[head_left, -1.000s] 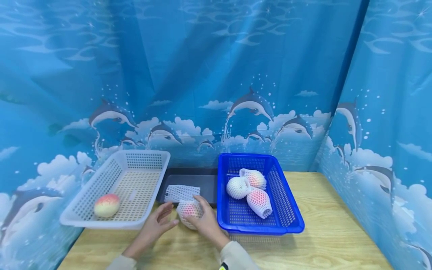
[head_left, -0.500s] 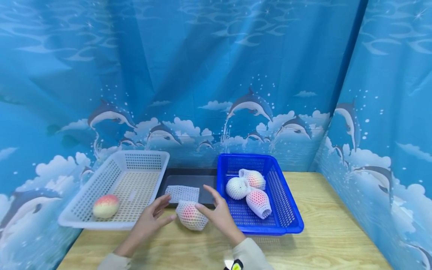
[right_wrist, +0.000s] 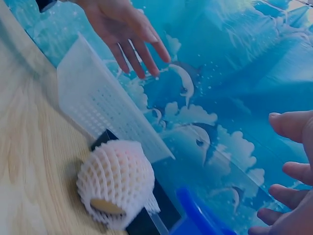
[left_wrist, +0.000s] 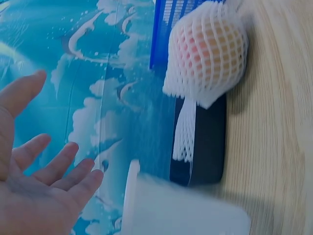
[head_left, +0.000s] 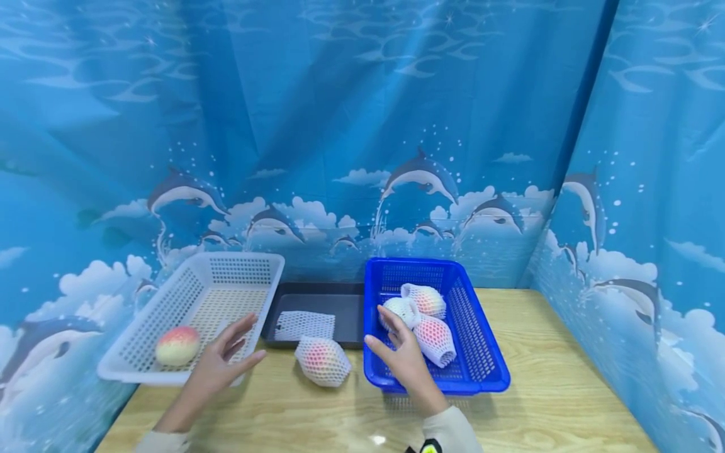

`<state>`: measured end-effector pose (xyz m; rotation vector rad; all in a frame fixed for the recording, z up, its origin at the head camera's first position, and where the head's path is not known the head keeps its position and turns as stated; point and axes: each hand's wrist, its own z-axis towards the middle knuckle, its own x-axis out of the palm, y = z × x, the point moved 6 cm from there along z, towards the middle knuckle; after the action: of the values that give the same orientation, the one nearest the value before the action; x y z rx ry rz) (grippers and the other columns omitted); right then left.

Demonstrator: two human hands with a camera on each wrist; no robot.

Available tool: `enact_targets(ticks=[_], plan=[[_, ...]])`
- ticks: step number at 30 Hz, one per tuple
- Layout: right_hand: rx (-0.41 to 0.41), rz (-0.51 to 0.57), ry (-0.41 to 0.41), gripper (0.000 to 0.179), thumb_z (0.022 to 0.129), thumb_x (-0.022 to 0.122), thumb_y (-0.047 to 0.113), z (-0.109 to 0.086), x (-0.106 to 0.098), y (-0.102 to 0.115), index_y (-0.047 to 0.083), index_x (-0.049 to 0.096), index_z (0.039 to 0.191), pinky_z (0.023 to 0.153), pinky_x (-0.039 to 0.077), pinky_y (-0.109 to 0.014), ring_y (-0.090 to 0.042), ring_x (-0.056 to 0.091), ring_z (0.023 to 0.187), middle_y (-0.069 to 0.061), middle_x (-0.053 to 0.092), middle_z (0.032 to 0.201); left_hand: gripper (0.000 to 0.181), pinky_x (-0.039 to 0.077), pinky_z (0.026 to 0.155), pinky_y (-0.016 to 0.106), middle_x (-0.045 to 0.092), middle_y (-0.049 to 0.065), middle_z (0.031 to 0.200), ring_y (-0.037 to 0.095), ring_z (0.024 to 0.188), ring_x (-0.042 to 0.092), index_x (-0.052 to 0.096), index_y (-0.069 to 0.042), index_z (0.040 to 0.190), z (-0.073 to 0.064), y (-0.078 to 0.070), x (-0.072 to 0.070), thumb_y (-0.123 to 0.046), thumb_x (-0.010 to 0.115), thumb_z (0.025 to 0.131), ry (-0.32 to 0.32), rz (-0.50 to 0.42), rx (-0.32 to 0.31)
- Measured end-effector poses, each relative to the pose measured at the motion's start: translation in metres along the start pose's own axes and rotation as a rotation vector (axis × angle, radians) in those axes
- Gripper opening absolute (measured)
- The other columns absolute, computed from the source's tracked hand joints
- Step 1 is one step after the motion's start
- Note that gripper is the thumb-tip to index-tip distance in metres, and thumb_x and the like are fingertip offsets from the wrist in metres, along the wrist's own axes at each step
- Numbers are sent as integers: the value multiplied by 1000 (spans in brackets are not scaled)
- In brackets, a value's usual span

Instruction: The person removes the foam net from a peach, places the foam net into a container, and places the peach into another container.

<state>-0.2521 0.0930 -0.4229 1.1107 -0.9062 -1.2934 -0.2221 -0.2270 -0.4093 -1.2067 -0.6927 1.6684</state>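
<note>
Apart, left hand [head_left: 219, 362] and right hand [head_left: 402, 353] flank a netted peach [head_left: 323, 362]

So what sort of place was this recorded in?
Probably a makeshift recording booth: a dolphin-print backdrop hangs around a wood-grain table, which holds a white basket and a blue basket.

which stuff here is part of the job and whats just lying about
Likely part of the job:
bare peach in the white basket
foam netting in the dark tray
loose netted fruit near the tray
three netted fruits in the blue basket

Likely just surroundings:
table
dolphin curtain
</note>
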Motion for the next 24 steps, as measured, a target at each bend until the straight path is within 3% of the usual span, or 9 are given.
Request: enact_targets(ticks=[4, 10, 19, 24], plan=[[5, -11, -21, 62, 88, 69, 14, -4, -14, -3, 3, 42, 142, 115, 24, -51, -34, 30, 140, -17, 40, 148, 70, 35, 96, 4, 43, 20, 145, -19, 119, 35, 38, -3, 144, -5, 5, -12, -16, 74, 85, 16, 39, -24], [4, -24, -55, 60, 87, 69, 10, -10, -29, -6, 2, 44, 140, 114, 26, -53, -36, 32, 138, -19, 41, 146, 68, 36, 93, 2, 43, 23, 144, -19, 119, 36, 40, -3, 143, -9, 9, -24, -13, 73, 85, -3, 73, -5], [4, -23, -51, 59, 87, 68, 9, -12, -32, -8, 1, 44, 140, 113, 28, -52, -37, 33, 138, -19, 42, 146, 68, 36, 94, 3, 44, 13, 145, -19, 119, 35, 40, -5, 144, -11, 12, -25, -13, 73, 85, -3, 88, -5], [6, -7, -53, 59, 87, 68, 9, -12, -32, -8, 1, 44, 140, 113, 27, -54, -37, 33, 138, -19, 42, 146, 69, 36, 94, 4, 44, 15, 145, -21, 118, 34, 38, -5, 145, -12, 13, -22, -15, 72, 86, 16, 91, -36]])
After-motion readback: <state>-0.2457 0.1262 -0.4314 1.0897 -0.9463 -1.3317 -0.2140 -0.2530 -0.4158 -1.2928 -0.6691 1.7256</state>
